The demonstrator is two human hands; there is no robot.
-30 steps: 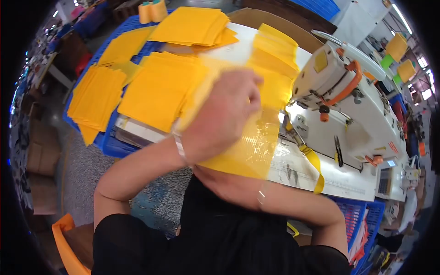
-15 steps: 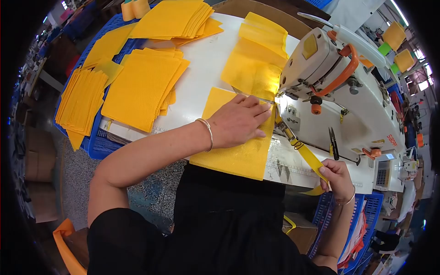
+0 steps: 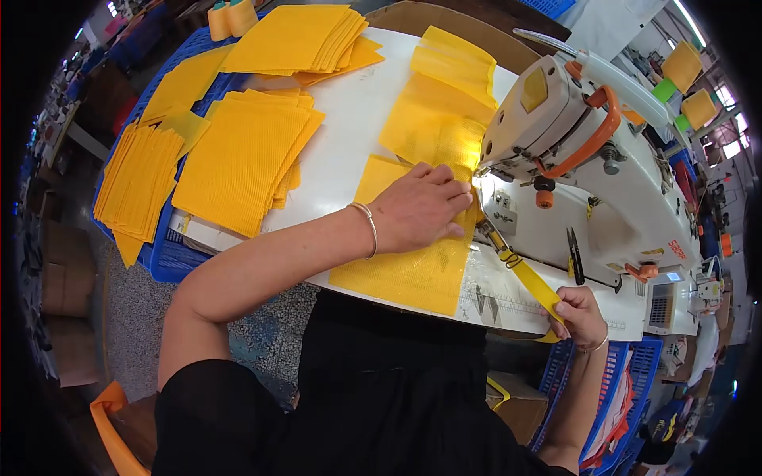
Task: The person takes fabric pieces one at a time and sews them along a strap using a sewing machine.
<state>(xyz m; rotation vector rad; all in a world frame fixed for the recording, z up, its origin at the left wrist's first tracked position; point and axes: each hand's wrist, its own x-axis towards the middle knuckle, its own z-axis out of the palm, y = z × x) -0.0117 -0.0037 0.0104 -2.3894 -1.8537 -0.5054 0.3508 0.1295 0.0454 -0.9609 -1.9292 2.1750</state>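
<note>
My left hand [image 3: 422, 208] lies on a yellow fabric piece [image 3: 413, 274], its fingers bent and together near the needle area of a white sewing machine [image 3: 548, 111]. More yellow fabric [image 3: 435, 99] stretches behind that hand to the back of the table. At the right, my right hand [image 3: 581, 315] pinches a yellow strip [image 3: 536, 290] between thumb and fingers. The strip runs up into a metal guide [image 3: 494, 236] beside the needle. What lies under my left palm is hidden.
Stacks of yellow pieces [image 3: 242, 159] lie on the table's left side and on a blue crate [image 3: 171, 258]. Black snips [image 3: 575, 255] rest on the machine bed. Thread cones [image 3: 232, 17] stand at the back left. Another blue crate [image 3: 615, 373] is at lower right.
From a blurred position above the fabric, my left hand has come down onto it. My right hand has moved out to the right and taken the yellow strip. The fabric piece has shifted slightly toward the needle.
</note>
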